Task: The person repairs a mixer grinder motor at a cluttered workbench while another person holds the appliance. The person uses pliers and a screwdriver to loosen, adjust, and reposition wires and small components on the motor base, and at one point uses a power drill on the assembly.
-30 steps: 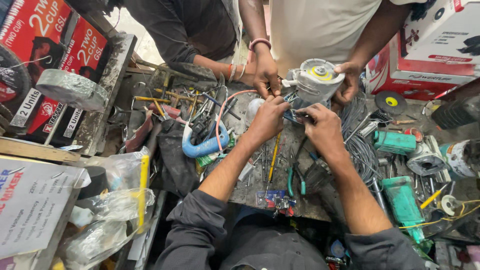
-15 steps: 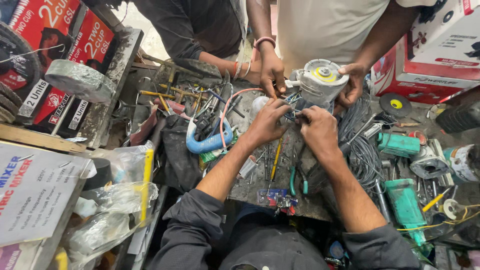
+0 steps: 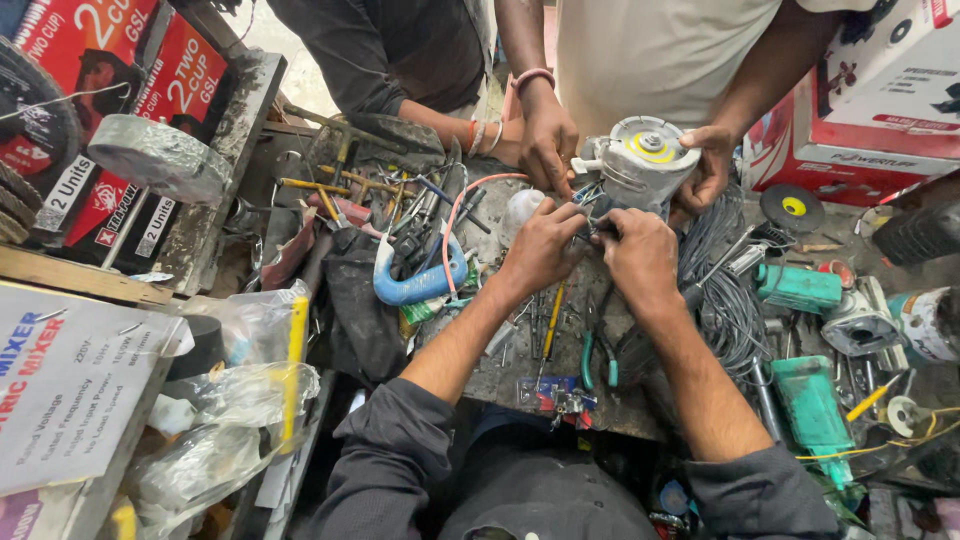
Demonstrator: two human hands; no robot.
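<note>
A grey power tool [image 3: 640, 160] with a round yellow-centred top stands on the cluttered workbench [image 3: 520, 370]. Another person across the bench steadies it with both hands [image 3: 548, 135], one on each side. My left hand [image 3: 540, 245] and my right hand [image 3: 640, 250] meet just below the tool, fingers pinched on thin wires [image 3: 590, 222] coming out of its underside. What exactly each fingertip grips is too small to tell. Both my forearms reach up from the bottom in dark rolled sleeves.
A blue curved handle [image 3: 415, 285], screwdrivers and pliers [image 3: 595, 350] lie around my arms. Coiled grey cable [image 3: 735, 300] and green power tools [image 3: 800, 290] sit to the right. Red cartons [image 3: 120, 80] stand left and right. Plastic bags [image 3: 240, 400] sit lower left. A third person's arm [image 3: 440, 120] rests behind.
My hands have drawn closer together under the tool. The view has shifted slightly; the other person's grip on the tool is unchanged.
</note>
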